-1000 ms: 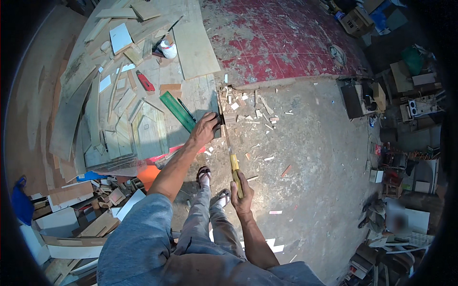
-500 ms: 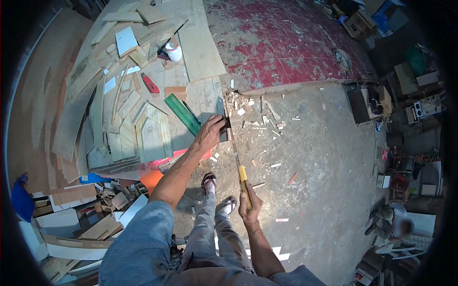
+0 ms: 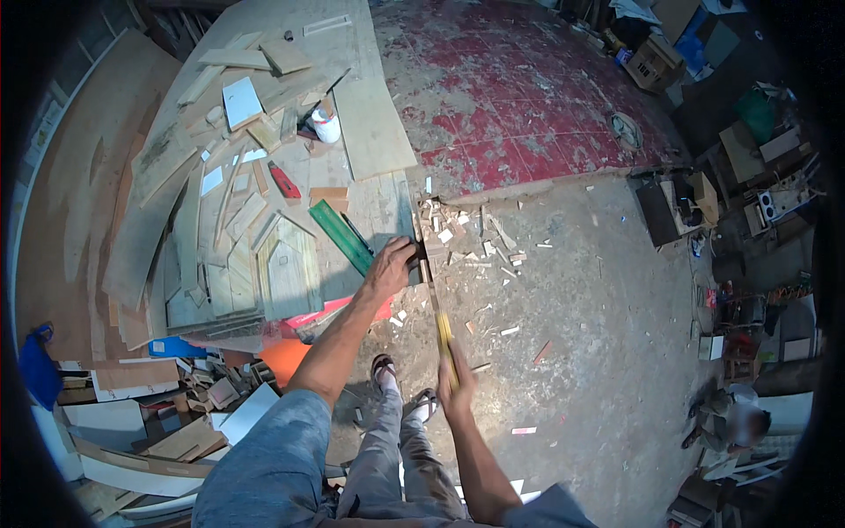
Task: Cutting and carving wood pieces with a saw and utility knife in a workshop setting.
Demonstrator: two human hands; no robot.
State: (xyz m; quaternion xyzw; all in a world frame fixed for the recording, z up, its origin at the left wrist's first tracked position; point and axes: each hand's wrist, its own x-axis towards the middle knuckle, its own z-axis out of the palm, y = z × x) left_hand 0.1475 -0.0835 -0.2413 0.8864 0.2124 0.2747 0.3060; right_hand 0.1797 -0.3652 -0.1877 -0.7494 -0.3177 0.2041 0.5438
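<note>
Entry — sawing station at the near corner of the table [image 3: 378, 132].

- Left hand [image 3: 390, 268]: closed down over a small wood piece [image 3: 414, 255] at the table's near corner, pinning it against the edge. A second ago it lay in the same spot; it has not shifted.
- Right hand [image 3: 456, 380]: wrapped shut around the yellow handle of a hand saw [image 3: 437, 310], below the corner and over the concrete floor [image 3: 598, 352]. Against the earlier views the hand sits lower and further back from the corner — the blade has been drawn toward the person, its far end meeting the held piece.
- Judgement: a pull stroke mid-cut; the piece is not yet parted as far as can be seen.
- Offcuts [image 3: 466, 238]: scattered on the floor just right of the corner.
- Green level [image 3: 341, 236]: lying on the table just left of the left hand.
- Red tool [image 3: 283, 182]: further up the table, well apart from the corner.
</note>
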